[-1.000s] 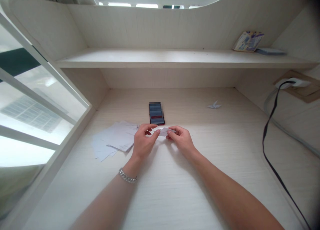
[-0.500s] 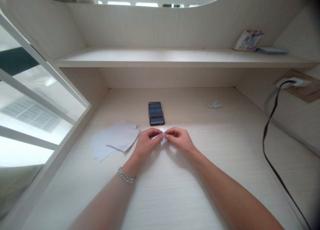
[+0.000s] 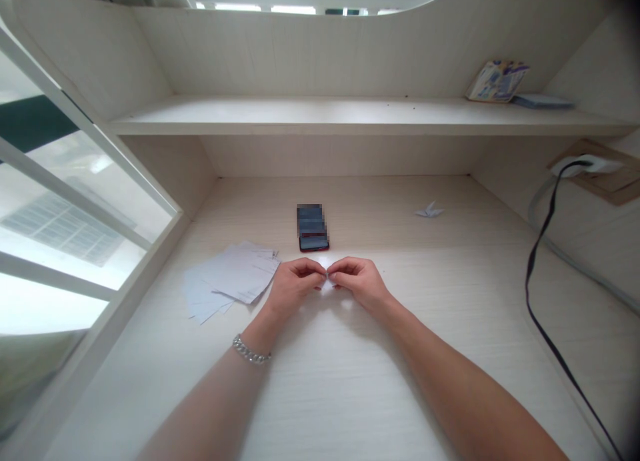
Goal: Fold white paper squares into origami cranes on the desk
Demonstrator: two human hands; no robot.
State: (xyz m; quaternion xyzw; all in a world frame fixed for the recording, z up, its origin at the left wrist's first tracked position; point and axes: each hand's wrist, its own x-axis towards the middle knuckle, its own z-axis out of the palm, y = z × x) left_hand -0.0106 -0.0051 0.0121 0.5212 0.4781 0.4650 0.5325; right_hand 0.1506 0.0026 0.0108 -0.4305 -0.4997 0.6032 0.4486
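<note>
White rails slant across the left side of the frame. Right of them, left of centre, loose sheets lie fanned and overlapping on the pale desk; their right edge reaches the left hand, though I cannot tell whether they touch. A silver bracelet circles that wrist, below the sheets. The left hand closes thumb and fingertips on a small white slip at the centre of the frame, mostly hidden by the fingers. Just above the slip lies a phone, its screen blurred. From the right, the right hand pinches the same slip, its fingertips meeting the left ones or nearly so. Right of centre, farther up, a paper crane sits on the desk. In the upper right, a patterned packet leans on the shelf. At the right edge, a black cord drops from a plug.
</note>
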